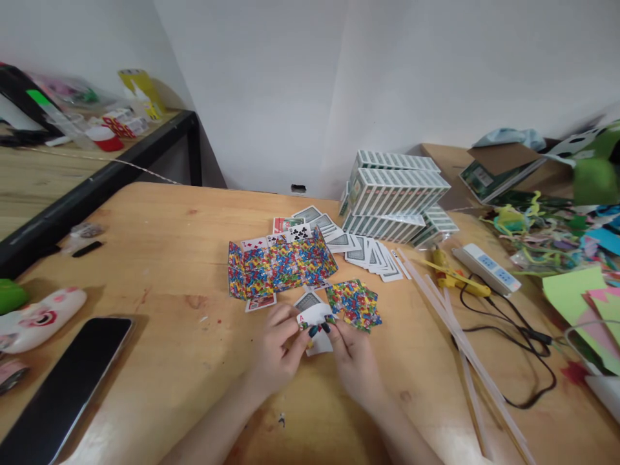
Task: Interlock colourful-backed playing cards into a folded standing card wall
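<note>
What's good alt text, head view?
Bare left hand and right hand hold a white playing card with a red A over a wooden table; behind stand a folded multicoloured panel and stacked green-and-white striped boxes.

The widest open stretch of the desk [169, 258] lay left of the patterned folded strip [281, 261], reaching down between the phone [68, 387] and the left hand [278, 349]. A narrower bare lane ran between the right hand [358, 365] and the long clear sticks [455, 323]. Straight ahead, the upright strip blocked a low pass, with fanned cards [375, 255] behind it and to its right. Beyond the cards, stacked boxes [400, 187] stood as a tall barrier near the wall [271, 97]. Farther right, the yellow tool [458, 274], power strip [489, 268] and looping cable [518, 336] crowded the way.
</note>
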`<action>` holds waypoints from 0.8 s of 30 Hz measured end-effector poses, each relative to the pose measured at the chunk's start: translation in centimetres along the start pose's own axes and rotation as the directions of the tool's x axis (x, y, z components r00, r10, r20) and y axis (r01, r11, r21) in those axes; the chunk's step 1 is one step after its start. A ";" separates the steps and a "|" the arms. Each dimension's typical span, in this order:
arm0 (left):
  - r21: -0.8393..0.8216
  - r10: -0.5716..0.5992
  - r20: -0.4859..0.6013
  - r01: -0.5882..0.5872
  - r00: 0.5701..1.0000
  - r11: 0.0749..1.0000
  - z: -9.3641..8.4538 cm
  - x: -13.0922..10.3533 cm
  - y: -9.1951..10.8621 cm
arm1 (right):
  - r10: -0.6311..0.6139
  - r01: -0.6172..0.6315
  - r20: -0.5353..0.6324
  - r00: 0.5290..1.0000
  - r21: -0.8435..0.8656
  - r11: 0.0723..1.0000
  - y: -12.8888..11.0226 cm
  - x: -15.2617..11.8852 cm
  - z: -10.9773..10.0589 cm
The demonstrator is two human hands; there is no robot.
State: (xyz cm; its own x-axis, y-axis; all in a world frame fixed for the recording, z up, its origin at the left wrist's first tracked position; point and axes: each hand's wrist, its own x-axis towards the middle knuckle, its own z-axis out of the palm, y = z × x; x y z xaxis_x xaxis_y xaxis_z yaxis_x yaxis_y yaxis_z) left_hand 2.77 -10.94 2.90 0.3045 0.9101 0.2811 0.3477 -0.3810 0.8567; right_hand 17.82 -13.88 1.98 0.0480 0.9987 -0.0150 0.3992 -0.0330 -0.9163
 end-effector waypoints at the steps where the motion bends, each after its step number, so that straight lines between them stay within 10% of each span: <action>1: -0.067 -0.013 -0.005 0.013 1.000 0.998 0.2 -0.1 0.2 | 0.018 -0.019 0.025 1.000 0.046 0.999 -0.2 0.0 -0.1; 4: -0.368 -0.184 0.078 0.200 0.980 0.908 1.0 -0.4 0.6 | 0.081 -0.117 0.144 0.986 0.267 0.957 -0.9 -0.1 -0.3; 10: -0.571 -0.468 0.419 0.627 0.778 0.530 2.3 -0.7 0.7 | 0.100 -0.209 0.274 0.956 0.405 0.890 -1.1 -0.5 1.3; 24: -0.794 -0.633 0.202 0.503 0.748 0.342 2.3 -0.1 1.2 | -0.087 0.074 0.150 0.985 0.085 0.994 -0.3 -0.5 2.3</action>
State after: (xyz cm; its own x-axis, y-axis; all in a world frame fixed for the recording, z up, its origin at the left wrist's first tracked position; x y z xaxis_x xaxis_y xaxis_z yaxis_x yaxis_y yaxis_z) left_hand 5.18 -11.83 2.88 0.1867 0.8885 -0.4191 -0.4316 0.4574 0.7775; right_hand 15.54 -14.30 1.27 -0.1249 0.9922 0.0043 0.3227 0.0448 -0.9455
